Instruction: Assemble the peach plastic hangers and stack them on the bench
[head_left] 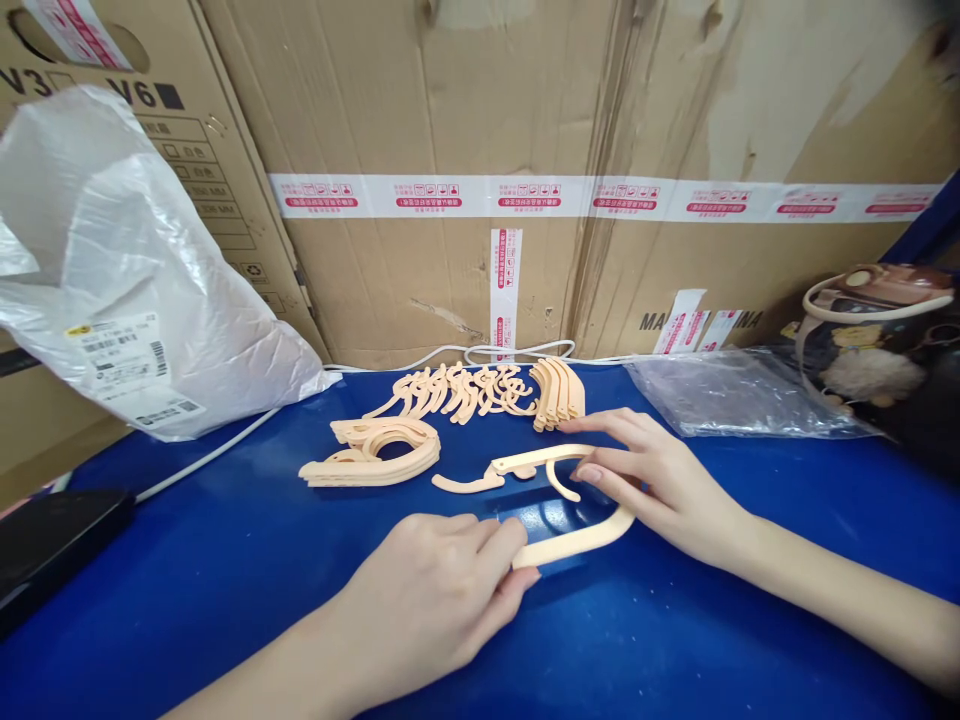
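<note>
A cream hanger is held just above the surface, b/w both hands, near the centre of the view. Its free lower end is gripped by the L hand, w/ thumb and fingers closed in a pinch. At the R bend and hook, it's held by the R hand, which is only partly closed: fingertips are bent onto the piece, while one finger is stretched out toward a bunch of curved arms (contact there can't be told).

Just past the hanger's upper arm, a loose hook piece is seen, its R part partly hidden. Farther L, a stack of similar hangers is laid flat, several layers deep. Behind, small hook pieces are bunched in a row, w/ the curved arms set at their R end.

At back L, a white plastic bag w/ a printed label is propped against cardboard, which is sealed w/ red-and-white tape. A white cable is run along the back and L, by a black device. At far R, a clear plastic bag is spread out next to a dark pouch w/ a fluffy pompom.
</note>
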